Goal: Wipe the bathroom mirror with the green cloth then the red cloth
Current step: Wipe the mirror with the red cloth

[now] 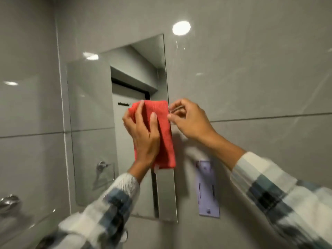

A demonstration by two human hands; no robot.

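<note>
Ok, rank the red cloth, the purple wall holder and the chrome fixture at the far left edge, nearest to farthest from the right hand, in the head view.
1. red cloth: just left of the right hand, by its fingertips, pressed to the mirror under the left hand.
2. purple wall holder: on the tiles below the right hand.
3. chrome fixture: at the far left edge, low.

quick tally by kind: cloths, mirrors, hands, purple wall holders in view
red cloth: 1 (no green cloth in view)
mirror: 1
hands: 2, left hand, right hand
purple wall holder: 1
total: 5
</note>
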